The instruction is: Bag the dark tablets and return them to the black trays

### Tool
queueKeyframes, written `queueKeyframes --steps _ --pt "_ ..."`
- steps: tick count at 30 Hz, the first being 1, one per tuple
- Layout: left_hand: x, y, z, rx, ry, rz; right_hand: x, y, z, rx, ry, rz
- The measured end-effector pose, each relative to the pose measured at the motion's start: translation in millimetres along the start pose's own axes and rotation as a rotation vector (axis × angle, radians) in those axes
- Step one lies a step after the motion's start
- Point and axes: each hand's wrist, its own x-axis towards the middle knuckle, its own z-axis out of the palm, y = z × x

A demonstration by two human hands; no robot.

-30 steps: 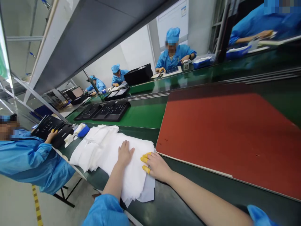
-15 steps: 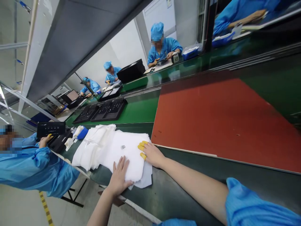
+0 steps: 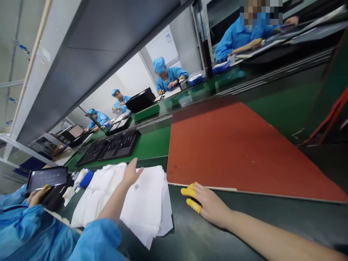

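A stack of white sheets or pouches (image 3: 149,203) lies on the dark green bench, a small printed triangle mark on the top one. More white sheets (image 3: 95,192) overlap at its left. My left hand (image 3: 132,174) reaches over the far edge where the two piles meet, fingers extended and thumb apart; contact with the sheets is unclear. Yellow finger cots cover some fingertips of my right hand (image 3: 208,203). It is to the right of the stack, holding nothing, its fingers apart, over the bench by the near edge of a red-brown board (image 3: 233,145).
Black trays (image 3: 116,145) with dark panels sit on the green belt. A blue container (image 3: 87,177) stands beyond the sheets. At left a co-worker's hand (image 3: 38,195) holds a dark tablet (image 3: 47,178). Several co-workers in blue sit across the line. A grey shelf (image 3: 108,47) hangs overhead.
My right hand has left the stack's edge and moved right. My left hand has gone from the near side to the far edge. The co-worker's tablet has turned over, and the view has shifted.
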Motion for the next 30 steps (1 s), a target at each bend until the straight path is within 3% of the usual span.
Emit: queueKeyframes --steps 3,6,12,17,21,24,27,30 --pt "81.2 12.9 12.9 0.109 0.083 -0.136 7.6 11.8 -5.4 -0.106 0.030 0.021" --pt "129.8 11.1 32.2 0.183 0.112 -0.310 10.8 27.8 -7.5 -0.219 0.116 0.116" --pt "162.2 -24.4 53.1 0.164 0.024 -0.488 15.4 33.8 -4.0 -0.273 0.121 0.269" --pt "172.2 -22.1 44.6 0.123 -0.066 -0.405 21.0 29.3 -4.4 -0.298 0.045 0.323" --pt "164.5 11.7 28.6 0.026 -0.017 -0.278 23.6 27.8 -5.2 -0.303 0.010 0.347" --pt "141.8 52.8 9.4 -0.035 0.042 -0.208 26.7 24.6 -7.7 -0.294 -0.021 0.374" --pt "101.6 109.6 -15.8 -0.134 0.093 -0.095 30.4 20.6 -11.3 -0.299 -0.034 0.402" --pt "51.6 182.6 -39.4 -0.260 0.081 0.099 33.0 16.0 -14.0 -0.315 -0.045 0.415"
